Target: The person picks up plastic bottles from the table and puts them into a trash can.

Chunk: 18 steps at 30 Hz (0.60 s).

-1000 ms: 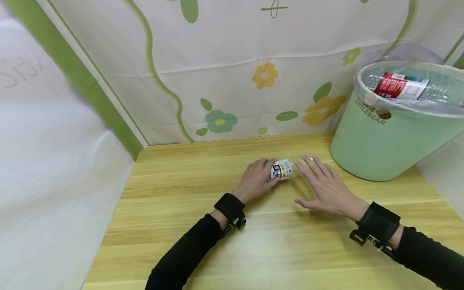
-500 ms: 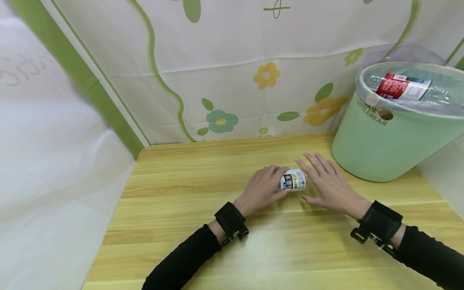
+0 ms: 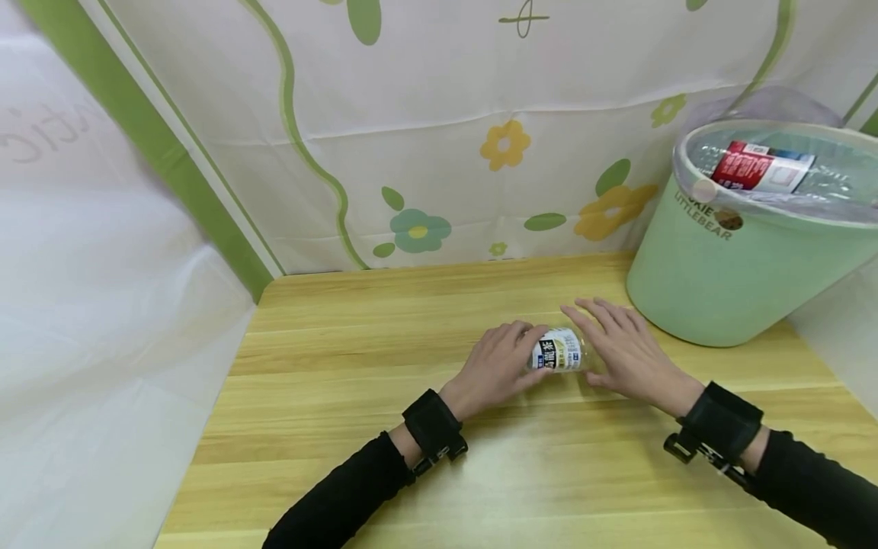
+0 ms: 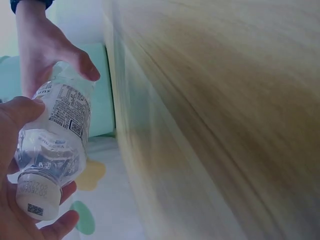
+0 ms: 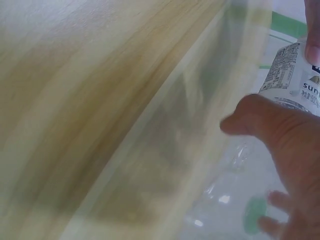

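A clear plastic drink bottle point(image 3: 559, 350) with a white label and white cap point(image 4: 38, 197) lies sideways in front of me, over the wooden table. My left hand point(image 3: 497, 366) grips it at the cap end, thumb on one side and fingers on the other, as the left wrist view shows. Around its base end is my right hand point(image 3: 634, 358), with fingers stretched forward on the far side and the thumb on the near side. In the right wrist view the right thumb point(image 5: 255, 117) overlaps the bottle's lower part. The left hand covers part of the label.
A light green bin point(image 3: 734, 274) with a clear liner stands at the table's back right. Inside it shows a clear bottle with a red label point(image 3: 763, 165). The wooden table point(image 3: 384, 328) meets a flower-printed cloth point(image 3: 411, 91) at the back.
My left hand has brought the bottle to the right and nearer, toward my right hand. The right hand has stayed close to its place, its thumb now at the bottle's base end.
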Motion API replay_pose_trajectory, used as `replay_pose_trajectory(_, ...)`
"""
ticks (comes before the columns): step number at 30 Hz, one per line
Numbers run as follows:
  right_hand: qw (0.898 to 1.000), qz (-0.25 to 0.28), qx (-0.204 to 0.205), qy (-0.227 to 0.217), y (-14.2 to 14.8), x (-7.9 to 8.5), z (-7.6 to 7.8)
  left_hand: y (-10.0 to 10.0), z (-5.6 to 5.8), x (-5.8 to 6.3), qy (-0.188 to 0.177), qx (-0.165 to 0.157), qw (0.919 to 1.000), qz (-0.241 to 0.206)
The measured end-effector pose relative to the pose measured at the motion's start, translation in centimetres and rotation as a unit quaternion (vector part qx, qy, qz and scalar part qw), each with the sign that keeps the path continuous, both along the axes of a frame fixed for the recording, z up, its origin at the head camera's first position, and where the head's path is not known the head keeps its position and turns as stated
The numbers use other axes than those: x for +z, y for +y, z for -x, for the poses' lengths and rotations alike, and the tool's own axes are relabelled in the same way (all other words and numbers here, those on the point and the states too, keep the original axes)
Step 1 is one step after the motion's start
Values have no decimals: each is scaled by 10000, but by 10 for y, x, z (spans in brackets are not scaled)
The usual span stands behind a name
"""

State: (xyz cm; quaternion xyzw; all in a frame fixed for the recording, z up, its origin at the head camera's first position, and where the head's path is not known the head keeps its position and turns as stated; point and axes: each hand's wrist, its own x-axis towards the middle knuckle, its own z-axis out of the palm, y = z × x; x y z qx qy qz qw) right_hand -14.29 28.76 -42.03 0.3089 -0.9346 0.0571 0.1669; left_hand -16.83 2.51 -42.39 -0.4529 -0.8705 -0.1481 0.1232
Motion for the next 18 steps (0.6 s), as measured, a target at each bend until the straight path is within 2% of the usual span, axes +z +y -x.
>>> replay_pose_trajectory(13,9991,-53,49,-427,-3,-2,-6,-8,-4,4,-290,18,9993,243)
replay_pose_trajectory(18,9985,-52,-5,-551,-2,-1,-7,-20,-3,13,-539,181,9980,269)
